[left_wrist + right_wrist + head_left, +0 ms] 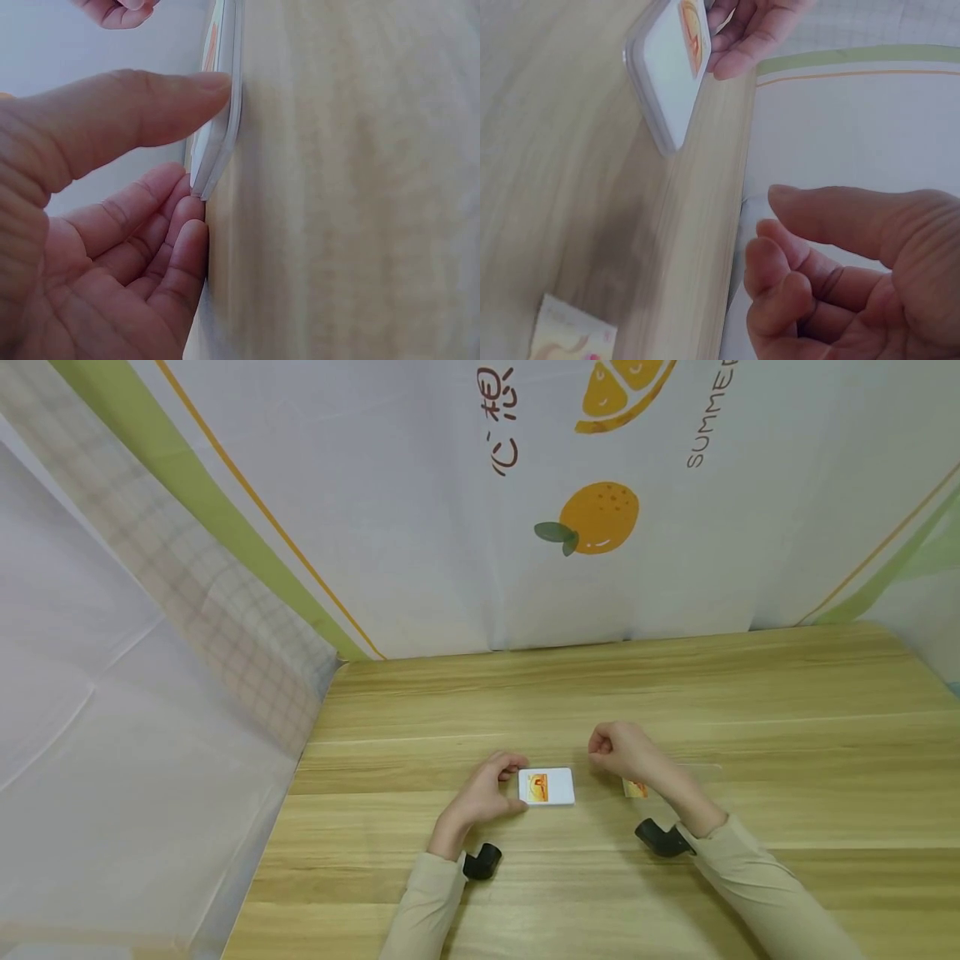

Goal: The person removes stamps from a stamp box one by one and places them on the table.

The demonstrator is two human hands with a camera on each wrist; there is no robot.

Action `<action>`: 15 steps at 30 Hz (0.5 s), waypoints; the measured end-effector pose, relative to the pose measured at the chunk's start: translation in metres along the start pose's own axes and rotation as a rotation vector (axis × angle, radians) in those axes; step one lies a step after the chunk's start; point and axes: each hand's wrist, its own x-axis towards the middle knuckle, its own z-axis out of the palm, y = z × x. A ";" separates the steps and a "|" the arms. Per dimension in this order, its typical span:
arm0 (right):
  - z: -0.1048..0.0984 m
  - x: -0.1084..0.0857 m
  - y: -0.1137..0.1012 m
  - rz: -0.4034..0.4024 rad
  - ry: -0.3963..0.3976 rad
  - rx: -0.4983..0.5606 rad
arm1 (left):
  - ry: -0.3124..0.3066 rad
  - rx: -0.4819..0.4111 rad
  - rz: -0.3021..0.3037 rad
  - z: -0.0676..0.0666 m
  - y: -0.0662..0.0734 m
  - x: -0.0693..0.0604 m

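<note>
Streaky wood-grain table (450,710) bears a round-cornered white case (560,786), pinched at its nine o'clock edge by the left hand (491,790), while the right hand (622,750) hangs released, fingers loosely curled, its wrist (669,783) partly hiding a patterned card (634,789) at the case's three o'clock.

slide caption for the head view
Left hand holds a flat white rectangular slab with an orange picture; right hand hovers nearby.
</note>
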 end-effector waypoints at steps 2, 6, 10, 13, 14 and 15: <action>0.000 0.001 -0.001 0.002 -0.006 0.003 | 0.001 0.000 0.001 0.000 0.000 0.000; 0.001 0.002 -0.004 0.014 -0.017 0.014 | 0.001 -0.004 0.003 0.000 -0.001 0.000; 0.003 0.004 -0.005 0.019 -0.017 0.022 | 0.001 -0.011 0.003 0.000 0.000 0.000; 0.004 0.005 -0.006 0.014 -0.012 0.017 | 0.001 -0.016 -0.001 0.000 0.000 0.000; 0.004 0.006 -0.007 0.015 -0.011 0.016 | 0.001 -0.017 -0.003 0.000 0.001 0.000; 0.005 0.006 -0.007 0.019 -0.011 0.021 | 0.001 -0.018 -0.004 -0.001 0.001 0.000</action>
